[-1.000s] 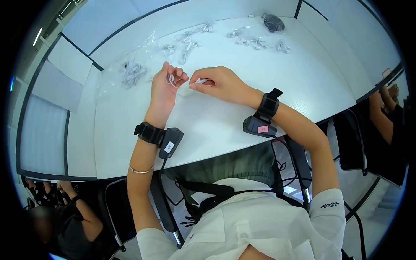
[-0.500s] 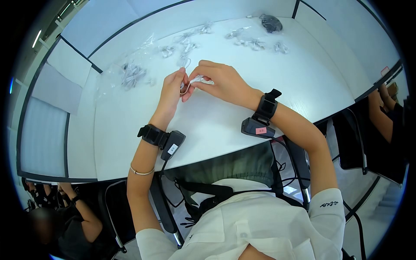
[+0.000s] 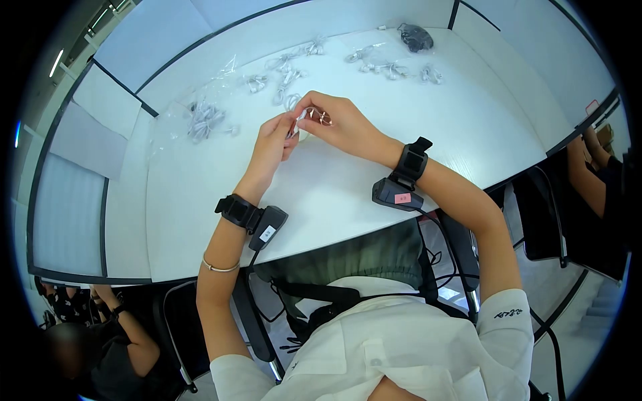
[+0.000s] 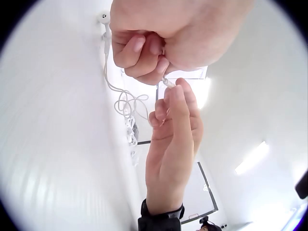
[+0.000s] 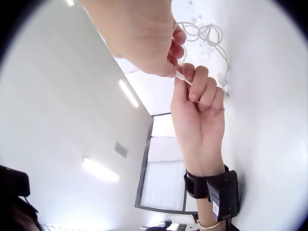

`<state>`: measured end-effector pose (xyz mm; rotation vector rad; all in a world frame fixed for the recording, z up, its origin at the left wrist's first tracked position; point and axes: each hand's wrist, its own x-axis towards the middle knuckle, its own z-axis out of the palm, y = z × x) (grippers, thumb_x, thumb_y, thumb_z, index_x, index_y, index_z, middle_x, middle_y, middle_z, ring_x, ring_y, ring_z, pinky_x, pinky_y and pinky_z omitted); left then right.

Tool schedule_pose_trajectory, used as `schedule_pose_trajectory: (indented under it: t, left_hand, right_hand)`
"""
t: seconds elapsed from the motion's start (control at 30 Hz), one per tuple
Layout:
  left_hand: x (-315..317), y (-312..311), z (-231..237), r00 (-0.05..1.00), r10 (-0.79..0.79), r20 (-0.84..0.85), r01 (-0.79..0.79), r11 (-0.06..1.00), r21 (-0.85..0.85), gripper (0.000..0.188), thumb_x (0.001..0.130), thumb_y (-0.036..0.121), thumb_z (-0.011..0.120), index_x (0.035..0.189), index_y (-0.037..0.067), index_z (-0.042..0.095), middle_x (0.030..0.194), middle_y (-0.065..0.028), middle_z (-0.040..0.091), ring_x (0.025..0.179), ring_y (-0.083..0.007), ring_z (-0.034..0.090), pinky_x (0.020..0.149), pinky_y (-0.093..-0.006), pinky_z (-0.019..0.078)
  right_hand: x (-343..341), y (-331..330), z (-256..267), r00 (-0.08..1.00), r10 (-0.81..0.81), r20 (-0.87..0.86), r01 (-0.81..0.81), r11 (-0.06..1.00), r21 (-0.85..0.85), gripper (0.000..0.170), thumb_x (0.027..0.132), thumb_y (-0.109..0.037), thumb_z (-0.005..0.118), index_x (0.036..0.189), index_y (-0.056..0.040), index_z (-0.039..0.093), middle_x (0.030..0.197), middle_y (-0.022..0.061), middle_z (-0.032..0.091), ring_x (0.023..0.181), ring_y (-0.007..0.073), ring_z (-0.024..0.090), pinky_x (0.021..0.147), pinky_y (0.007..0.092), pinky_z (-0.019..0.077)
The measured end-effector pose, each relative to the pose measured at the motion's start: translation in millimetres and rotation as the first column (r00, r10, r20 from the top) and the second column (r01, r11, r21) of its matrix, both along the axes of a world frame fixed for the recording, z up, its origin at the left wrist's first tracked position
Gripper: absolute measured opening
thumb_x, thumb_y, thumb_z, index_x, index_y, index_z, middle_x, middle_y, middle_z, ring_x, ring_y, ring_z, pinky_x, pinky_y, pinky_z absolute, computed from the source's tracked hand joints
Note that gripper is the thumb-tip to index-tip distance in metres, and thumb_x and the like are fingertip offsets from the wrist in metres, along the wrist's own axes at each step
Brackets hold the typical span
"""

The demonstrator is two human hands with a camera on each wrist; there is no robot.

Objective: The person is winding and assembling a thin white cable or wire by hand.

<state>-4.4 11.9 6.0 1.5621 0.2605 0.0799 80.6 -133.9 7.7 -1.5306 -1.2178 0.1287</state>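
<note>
Smooth white tabletop [image 3: 348,200], bounded by pale partition panels, carries bundled white cables [image 3: 206,120] at far left and a dark grey rounded bundle [image 3: 416,38] at far right. Directly between the hands, touching both, is a thin white cable with a slim cylindrical section [image 5: 180,75], its long axis running hand to hand. Left hand [image 3: 273,137] has its fingers curled closed on one end, right hand [image 3: 344,127] pinches the other; neither is clearly nearer.

I see the left hand [image 3: 271,139] move away from the tabletop's [image 3: 348,200] left edge, toward the right hand [image 3: 348,127], its fingers curling tighter on the white cable [image 5: 180,76].
</note>
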Motion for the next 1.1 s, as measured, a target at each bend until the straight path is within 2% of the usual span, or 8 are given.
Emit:
schedule_pose_trajectory:
  t: [0.1, 0.2, 0.3, 0.4, 0.7, 0.8, 0.9, 1.1]
  left_hand:
    - [-1.4, -4.3, 3.8, 1.0, -0.014, 0.018, 0.014, 1.0, 0.01, 0.026, 0.095, 0.03, 0.039, 0.09, 0.008, 0.052, 0.059, 0.0086, 0.03, 0.046, -0.0001, 0.02, 0.041, -0.0176, 0.0139]
    - [-1.8, -4.1, 5.6, 0.999, -0.048, -0.003, 0.048, 0.998, 0.029, 0.028, 0.095, 0.03, 0.039, 0.084, 0.007, 0.05, 0.057, 0.0084, 0.03, 0.045, -0.0005, 0.019, 0.04, -0.0179, 0.0134]
    - [-0.8, -0.7, 2.1, 0.997, -0.081, 0.016, 0.081, 0.997, -0.011, 0.031, 0.095, 0.032, 0.039, 0.078, 0.007, 0.048, 0.056, 0.008, 0.029, 0.044, -0.0012, 0.019, 0.04, -0.0183, 0.0132]
    - [-1.4, 1.1, 3.5, 0.994, -0.109, 0.022, 0.11, 0.99, -0.084, 0.033, 0.095, 0.033, 0.038, 0.076, 0.008, 0.047, 0.055, 0.0078, 0.029, 0.044, -0.0018, 0.019, 0.04, -0.0188, 0.0133]
    - [-0.1, 4.8, 0.3, 0.974, -0.22, 0.06, 0.226, 0.965, -0.129, 0.037, 0.095, 0.036, 0.037, 0.066, 0.014, 0.034, 0.053, 0.007, 0.024, 0.044, -0.0032, 0.018, 0.04, -0.0211, 0.0117]
    - [0.2, 5.0, 1.1, 0.968, -0.245, 0.062, 0.251, 0.958, -0.137, 0.037, 0.095, 0.036, 0.036, 0.065, 0.015, 0.032, 0.053, 0.0074, 0.023, 0.044, -0.0033, 0.017, 0.041, -0.0215, 0.0108]
    - [-1.5, 8.4, 2.2, 0.958, -0.27, 0.097, 0.286, 0.927, -0.243, 0.037, 0.095, 0.036, 0.036, 0.064, 0.015, 0.03, 0.054, 0.0075, 0.02, 0.045, -0.0038, 0.015, 0.041, -0.0217, 0.0109]
    - [-0.3, 18.3, 4.2, 0.974, -0.165, 0.157, 0.219, 0.862, -0.457, 0.037, 0.095, 0.032, 0.037, 0.063, 0.016, 0.028, 0.054, 0.0076, 0.017, 0.045, -0.0047, 0.013, 0.042, -0.0215, 0.0129]
  right_hand:
    - [5.3, 1.9, -5.5, 0.993, 0.05, -0.106, -0.049, 0.999, 0.009, 0.017, 0.087, -0.014, 0.057, 0.098, -0.0022, 0.055, 0.08, 0.002, 0.058, 0.072, 0.0069, 0.052, 0.066, 0.0219, 0.043]
    - [9.0, 7.2, -13.5, 0.973, 0.095, -0.209, -0.07, 0.99, 0.124, 0.014, 0.084, -0.011, 0.058, 0.094, -0.002, 0.058, 0.074, 0.003, 0.058, 0.066, 0.0084, 0.051, 0.062, 0.023, 0.0422]
    - [11.0, 3.2, -9.7, 0.946, 0.152, -0.287, -0.142, 0.988, 0.055, 0.018, 0.086, -0.013, 0.057, 0.1, -0.0015, 0.055, 0.088, 0.0021, 0.058, 0.077, 0.0061, 0.052, 0.072, 0.0216, 0.0428]
    - [10.3, 7.7, -13.3, 0.954, 0.114, -0.276, -0.073, 0.985, 0.157, 0.018, 0.083, -0.015, 0.062, 0.096, -0.003, 0.056, 0.072, -0.0009, 0.051, 0.067, 0.0055, 0.046, 0.062, 0.0207, 0.0399]
    - [13.7, 0.9, -6.1, 0.981, 0.078, -0.176, -0.073, 0.997, 0.035, 0.033, 0.081, -0.02, 0.065, 0.105, -0.0071, 0.048, 0.066, -0.0019, 0.042, 0.061, 0.0068, 0.039, 0.058, 0.0219, 0.0345]
    - [14.8, -3.5, -0.3, 0.986, 0.079, -0.145, -0.082, 0.996, -0.018, 0.032, 0.082, -0.014, 0.063, 0.109, -0.0075, 0.047, 0.066, -0.0042, 0.039, 0.062, 0.0044, 0.037, 0.058, 0.0194, 0.0317]
    - [25.3, -7.1, -2.6, 0.973, 0.15, -0.176, -0.158, 0.987, -0.036, 0.033, 0.083, -0.016, 0.062, 0.111, -0.0073, 0.047, 0.063, -0.0047, 0.038, 0.061, 0.0047, 0.037, 0.058, 0.0202, 0.0321]
    - [33.9, -10.6, -1.4, 0.988, 0.056, -0.142, -0.071, 0.992, -0.103, 0.021, 0.088, -0.022, 0.055, 0.1, -0.0059, 0.055, 0.064, -0.0046, 0.042, 0.062, 0.0061, 0.037, 0.06, 0.0226, 0.0335]
